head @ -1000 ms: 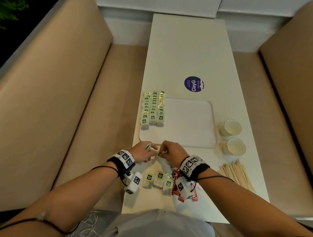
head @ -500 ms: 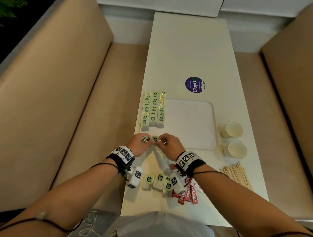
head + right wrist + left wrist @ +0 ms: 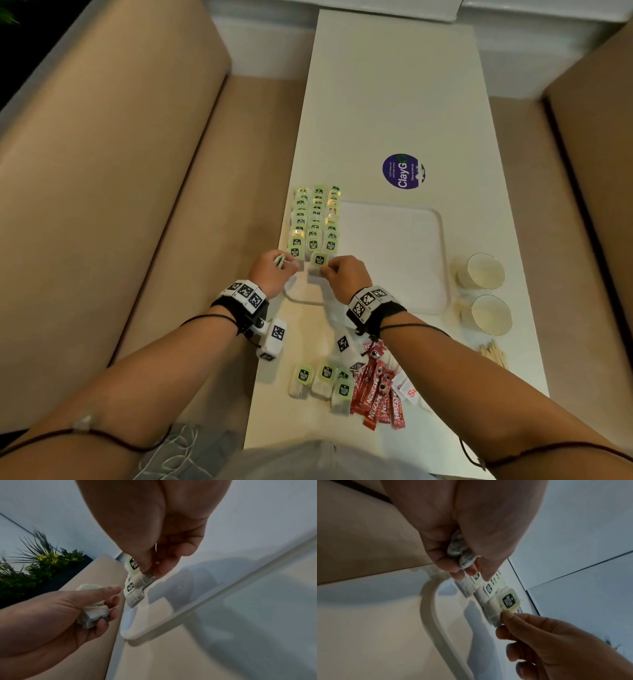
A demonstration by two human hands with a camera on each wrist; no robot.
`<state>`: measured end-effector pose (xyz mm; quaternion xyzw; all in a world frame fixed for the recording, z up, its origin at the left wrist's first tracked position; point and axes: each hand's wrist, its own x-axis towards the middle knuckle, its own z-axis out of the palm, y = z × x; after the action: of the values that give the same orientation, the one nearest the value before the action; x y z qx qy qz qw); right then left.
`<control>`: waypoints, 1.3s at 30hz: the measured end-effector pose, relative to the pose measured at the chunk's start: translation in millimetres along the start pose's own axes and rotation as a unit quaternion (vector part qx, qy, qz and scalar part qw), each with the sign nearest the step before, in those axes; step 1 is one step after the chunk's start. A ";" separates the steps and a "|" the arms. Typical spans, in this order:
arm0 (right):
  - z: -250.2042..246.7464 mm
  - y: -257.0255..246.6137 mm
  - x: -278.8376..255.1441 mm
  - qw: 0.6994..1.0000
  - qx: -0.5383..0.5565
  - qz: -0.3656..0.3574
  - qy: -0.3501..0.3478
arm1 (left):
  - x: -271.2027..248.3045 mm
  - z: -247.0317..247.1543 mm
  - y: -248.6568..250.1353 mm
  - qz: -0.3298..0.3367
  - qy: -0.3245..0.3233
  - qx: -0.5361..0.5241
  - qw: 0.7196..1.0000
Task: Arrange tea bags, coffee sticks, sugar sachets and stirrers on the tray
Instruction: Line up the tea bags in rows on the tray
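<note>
Looking down from the head camera, a white tray (image 3: 394, 260) is seen on the long white counter (image 3: 394, 102), with three rows of green-tagged tea bags (image 3: 317, 219) laid along the tray's left side. At the near end of the middle row a single tea bag (image 3: 318, 262) is pinched by the right hand (image 3: 344, 274). A small bunch of spare tea bags (image 3: 280, 261) is gripped in the curled left hand (image 3: 270, 274), just beside the left row. Nearer the body, three loose tea bags (image 3: 322, 380) and red coffee sticks (image 3: 376, 394) lie on the counter, with white sugar sachets (image 3: 406, 389) beside the sticks. Two paper cups (image 3: 483, 294) and wooden stirrers (image 3: 493, 353) are seen to the right of the tray.

From the left wrist, crumpled bags (image 3: 462, 553) are held between the left hand's fingers (image 3: 443, 561) and thumb, and the green tag (image 3: 509, 600) is pinched by the right hand's fingertips (image 3: 508, 616).

From the right wrist, the single tea bag (image 3: 133, 565) is held at the tray's rim (image 3: 223, 588) by thumb and forefinger, while the bunch (image 3: 93, 614) is clasped in the left hand (image 3: 56, 615).
</note>
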<state>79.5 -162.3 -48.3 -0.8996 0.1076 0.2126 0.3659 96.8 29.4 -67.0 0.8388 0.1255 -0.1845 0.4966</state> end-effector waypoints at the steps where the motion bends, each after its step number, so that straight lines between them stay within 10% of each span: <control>1: -0.6 -1.6 3.6 1.000 -0.004 0.006 -0.003 | 4.4 -2.2 0.2 -0.007 0.012 0.006 1.000; 25: -0.5 -19.1 32.4 0.994 -0.096 0.046 -0.014 | 39.0 -9.3 6.6 -0.023 0.026 0.027 0.999; 39: 0.5 -29.4 16.0 0.991 -0.004 -0.129 -0.037 | 11.4 -16.6 39.7 -0.126 -0.192 -0.280 0.932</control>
<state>103.8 -141.7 -38.0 -0.8992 -0.0235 0.1972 0.3899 125.8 25.5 -33.4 0.5919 0.1789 -0.3600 0.6987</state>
